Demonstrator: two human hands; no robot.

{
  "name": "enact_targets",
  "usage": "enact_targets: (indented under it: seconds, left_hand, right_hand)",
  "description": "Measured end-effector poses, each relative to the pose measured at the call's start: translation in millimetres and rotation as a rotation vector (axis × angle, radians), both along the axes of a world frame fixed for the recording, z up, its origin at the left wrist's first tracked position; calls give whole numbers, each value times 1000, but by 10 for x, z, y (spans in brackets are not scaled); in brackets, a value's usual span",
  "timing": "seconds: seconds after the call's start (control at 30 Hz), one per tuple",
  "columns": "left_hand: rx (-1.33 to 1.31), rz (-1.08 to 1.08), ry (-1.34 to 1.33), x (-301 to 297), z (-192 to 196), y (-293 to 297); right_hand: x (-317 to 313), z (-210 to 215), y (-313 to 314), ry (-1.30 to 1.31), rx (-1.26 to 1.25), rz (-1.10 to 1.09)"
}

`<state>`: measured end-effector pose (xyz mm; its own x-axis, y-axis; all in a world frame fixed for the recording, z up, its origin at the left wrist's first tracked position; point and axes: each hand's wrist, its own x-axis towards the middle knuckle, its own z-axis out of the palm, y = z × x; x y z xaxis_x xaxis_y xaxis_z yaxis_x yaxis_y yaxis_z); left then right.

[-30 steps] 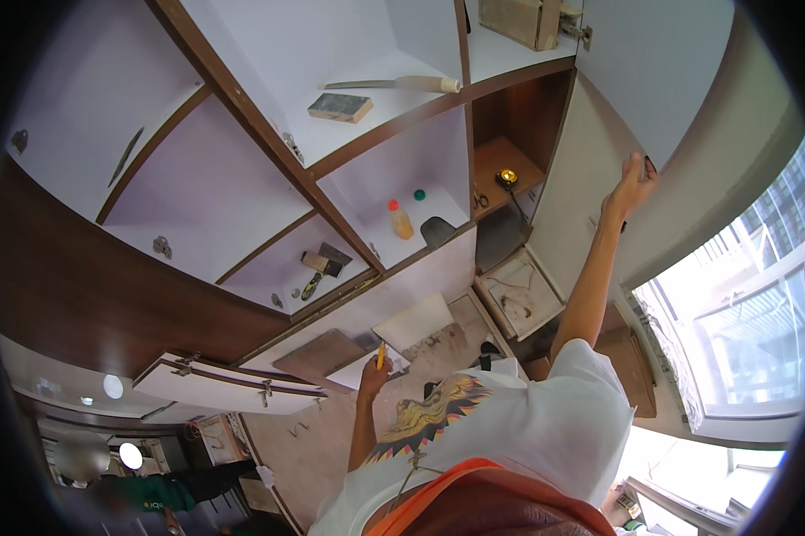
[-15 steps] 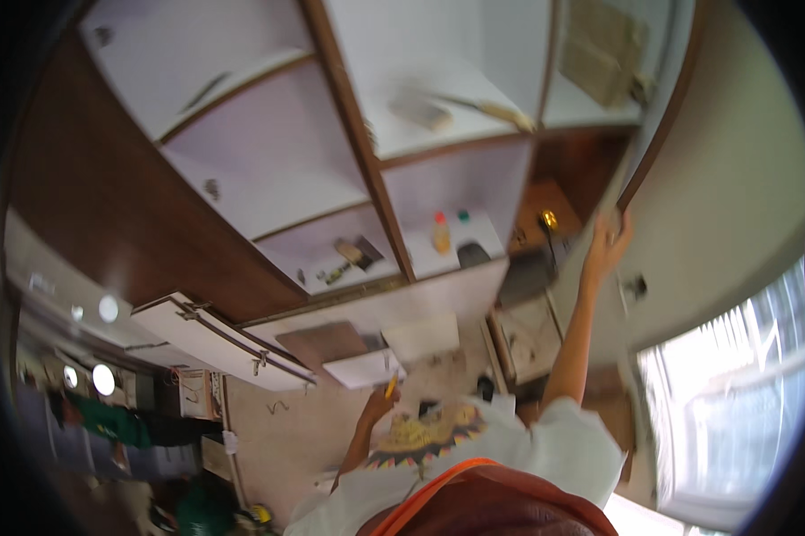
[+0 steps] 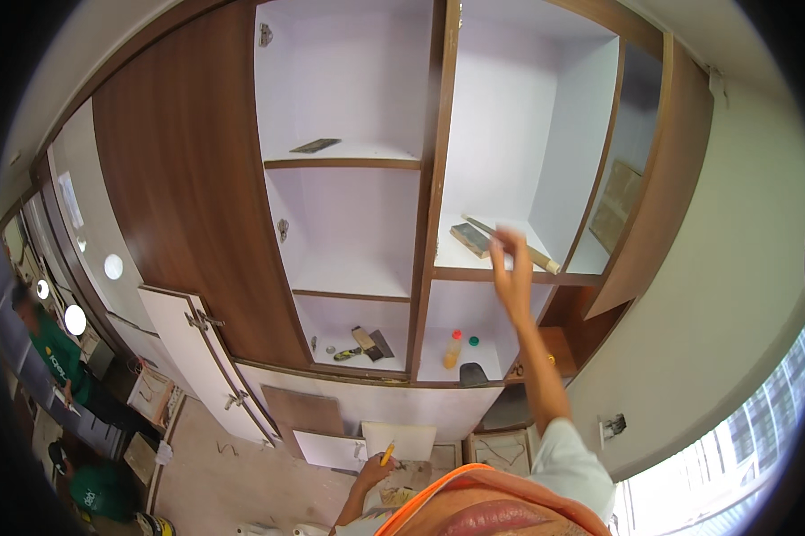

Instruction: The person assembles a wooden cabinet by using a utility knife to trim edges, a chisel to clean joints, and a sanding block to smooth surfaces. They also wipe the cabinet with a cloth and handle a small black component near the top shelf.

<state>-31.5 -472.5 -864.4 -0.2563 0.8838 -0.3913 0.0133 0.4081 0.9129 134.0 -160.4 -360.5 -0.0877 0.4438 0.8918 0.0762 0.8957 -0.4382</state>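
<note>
Bottle (image 3: 453,349) stands below shelf (image 3: 461,273); half-curled right hand (image 3: 511,268), hold unclear, has quit the door (image 3: 666,188); left hand (image 3: 373,468) grips yellow tool (image 3: 388,454).

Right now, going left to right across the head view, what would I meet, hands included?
Standing co-worker in green, white hinged panel, left hand holding a yellow tool, red-capped bottle, green cap, right hand, bright window.
</note>
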Motion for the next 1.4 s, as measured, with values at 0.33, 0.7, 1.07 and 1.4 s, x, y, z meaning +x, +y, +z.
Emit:
enact_targets:
  seconds: [0.33,0.7,1.07,1.4]
  left_hand:
    - [52,271,0,-25,-318,-390]
    - [83,520,-38,-593,-370,-654]
    - [142,511,-75,-1200,-505,-404]
    - [63,350,-141,-1092,-653,-110]
  right_hand:
    - [-1422,2813,834,242,287,-32]
    - [-1670,4168,1064,466,218,-230]
    - [-1726,4117,1107,405,674,-734]
    - [-1748,3942,1165,348,500,-323]
